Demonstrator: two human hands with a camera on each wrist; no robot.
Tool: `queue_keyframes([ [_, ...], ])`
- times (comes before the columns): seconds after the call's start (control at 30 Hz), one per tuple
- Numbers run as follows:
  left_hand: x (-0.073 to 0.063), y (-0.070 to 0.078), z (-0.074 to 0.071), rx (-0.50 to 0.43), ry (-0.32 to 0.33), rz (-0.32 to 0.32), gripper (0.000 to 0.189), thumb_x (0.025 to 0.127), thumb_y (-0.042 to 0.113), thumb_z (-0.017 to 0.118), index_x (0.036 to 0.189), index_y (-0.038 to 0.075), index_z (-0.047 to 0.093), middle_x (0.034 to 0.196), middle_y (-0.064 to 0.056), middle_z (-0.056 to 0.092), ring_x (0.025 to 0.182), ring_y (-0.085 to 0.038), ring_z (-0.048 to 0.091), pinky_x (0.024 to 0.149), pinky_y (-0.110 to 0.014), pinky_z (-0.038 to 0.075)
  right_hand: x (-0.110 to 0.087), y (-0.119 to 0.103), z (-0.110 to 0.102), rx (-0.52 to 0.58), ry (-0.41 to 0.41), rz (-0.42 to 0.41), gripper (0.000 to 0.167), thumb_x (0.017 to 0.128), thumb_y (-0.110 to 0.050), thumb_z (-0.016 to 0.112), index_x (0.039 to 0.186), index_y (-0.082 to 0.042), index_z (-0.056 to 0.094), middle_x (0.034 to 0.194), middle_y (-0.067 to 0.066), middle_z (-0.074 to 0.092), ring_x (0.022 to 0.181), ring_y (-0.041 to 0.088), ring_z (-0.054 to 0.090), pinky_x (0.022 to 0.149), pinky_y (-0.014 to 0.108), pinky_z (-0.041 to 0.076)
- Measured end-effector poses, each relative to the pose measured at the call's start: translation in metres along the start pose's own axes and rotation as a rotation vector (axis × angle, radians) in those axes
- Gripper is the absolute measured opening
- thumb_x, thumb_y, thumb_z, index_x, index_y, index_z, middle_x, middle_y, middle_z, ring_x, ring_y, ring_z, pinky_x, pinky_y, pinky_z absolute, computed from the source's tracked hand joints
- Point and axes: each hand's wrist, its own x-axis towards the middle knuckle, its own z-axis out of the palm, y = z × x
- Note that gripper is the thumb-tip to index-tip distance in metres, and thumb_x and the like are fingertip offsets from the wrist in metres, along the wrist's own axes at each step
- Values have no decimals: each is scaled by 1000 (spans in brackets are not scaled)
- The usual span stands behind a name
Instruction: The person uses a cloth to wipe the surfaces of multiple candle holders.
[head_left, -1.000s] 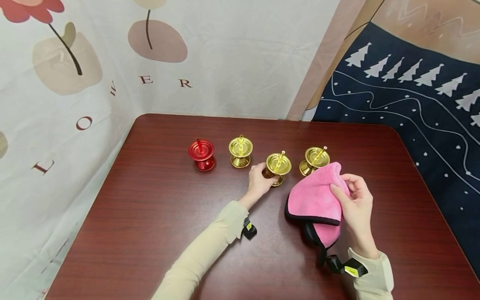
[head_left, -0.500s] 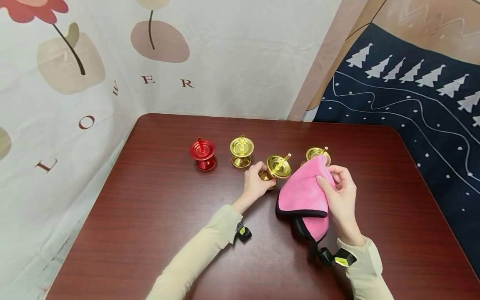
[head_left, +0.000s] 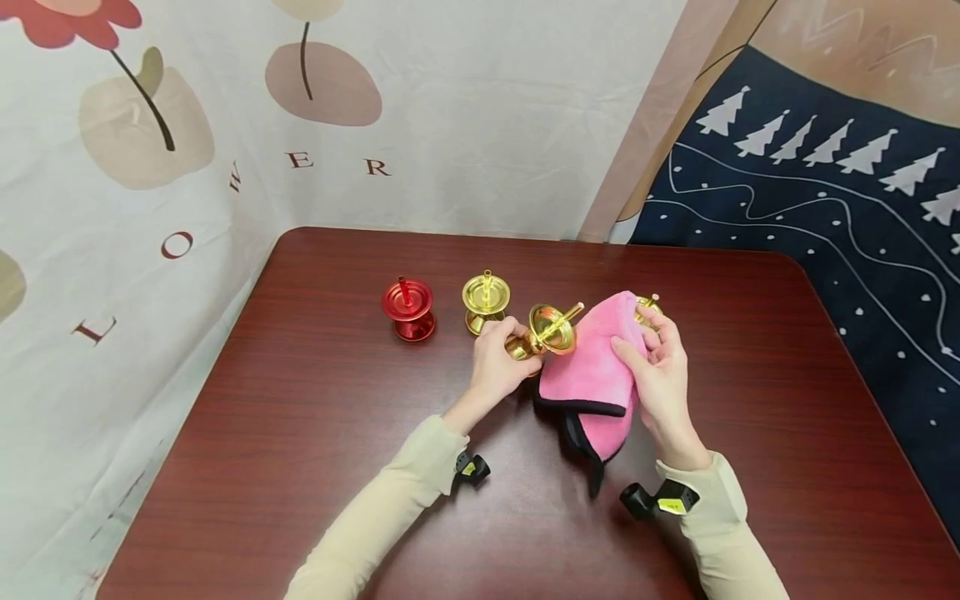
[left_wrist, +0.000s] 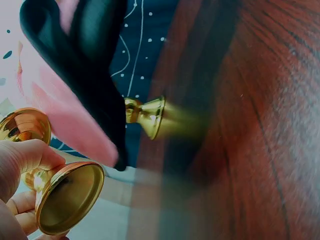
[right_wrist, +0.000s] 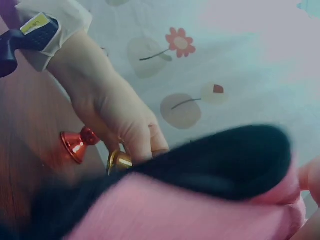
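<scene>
Candleholder in red point(head_left: 408, 308) stands leftmost on the bench point(head_left: 262, 433), then an upright gold holder point(head_left: 486, 298); the left grip point(head_left: 495, 360) grasps a tilted gold holder point(head_left: 550, 332), and the right grip point(head_left: 662, 379) pinches a pink cloth point(head_left: 588, 362) just beside it, partly hiding a rightmost gold holder point(head_left: 647, 304).

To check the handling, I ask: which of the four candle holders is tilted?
The gold holder gripped by the left hand, leaning toward the pink cloth. The red holder and the other two gold holders stand upright on the table.
</scene>
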Motion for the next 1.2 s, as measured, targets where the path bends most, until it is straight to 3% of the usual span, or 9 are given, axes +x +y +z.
queue_keyframes([
  [0.07,0,1,-3,6,5,21,31,57,9,81,78,7,59,82,-6,62,87,-23,54,72,-37,44,-1,2,4,-5,-22,-51,45,82,15,57,121,-8,54,98,-2,64,84,9,62,71,21,53],
  [0.27,-2,6,-11,-10,11,58,29,56,10,80,77,7,59,80,-4,64,82,-21,53,68,-33,44,-3,12,17,33,-39,-210,44,73,24,54,96,-12,62,89,-3,61,81,7,57,70,16,49],
  [0.4,-2,14,-19,-25,22,49,29,57,10,80,78,6,60,81,-5,64,82,-23,53,68,-35,43,-4,16,21,79,-68,-282,45,71,26,52,91,-14,60,82,-4,57,76,6,52,67,15,44],
  [0.53,0,20,-24,-19,35,67,28,58,10,79,78,6,60,82,-6,63,84,-24,53,69,-38,43,-7,14,23,48,-119,-308,45,71,24,54,94,-13,61,86,-4,61,78,6,53,68,15,45],
  [0.63,1,23,-26,-4,44,97,28,58,10,79,78,6,59,80,-6,63,84,-25,52,69,-40,43,-9,11,23,6,-190,-335,42,73,21,58,98,-12,63,99,-2,65,88,9,57,75,17,47],
  [0.73,1,26,-26,13,64,125,29,59,10,80,78,5,58,79,-6,63,85,-25,51,71,-41,42,-10,8,24,16,-266,-364,33,83,12,53,102,-12,66,112,1,64,105,15,56,89,23,44],
  [0.83,1,29,-26,26,90,154,29,59,10,80,77,5,57,78,-6,63,84,-24,51,72,-40,41,-9,8,25,53,-271,-360,30,91,4,47,100,-14,70,117,2,63,117,18,52,98,25,38],
  [1.0,1,34,-25,46,104,187,28,58,9,78,77,6,58,77,-6,61,83,-24,51,71,-39,41,-7,10,27,72,-190,-354,28,87,7,54,95,-14,70,114,2,64,116,19,52,95,24,41],
  [1.2,3,35,-28,41,117,179,27,58,8,76,78,6,59,79,-6,61,85,-24,51,71,-39,42,-5,10,23,65,-260,-380,31,79,12,63,99,-11,66,116,5,62,109,17,55,86,22,46],
])
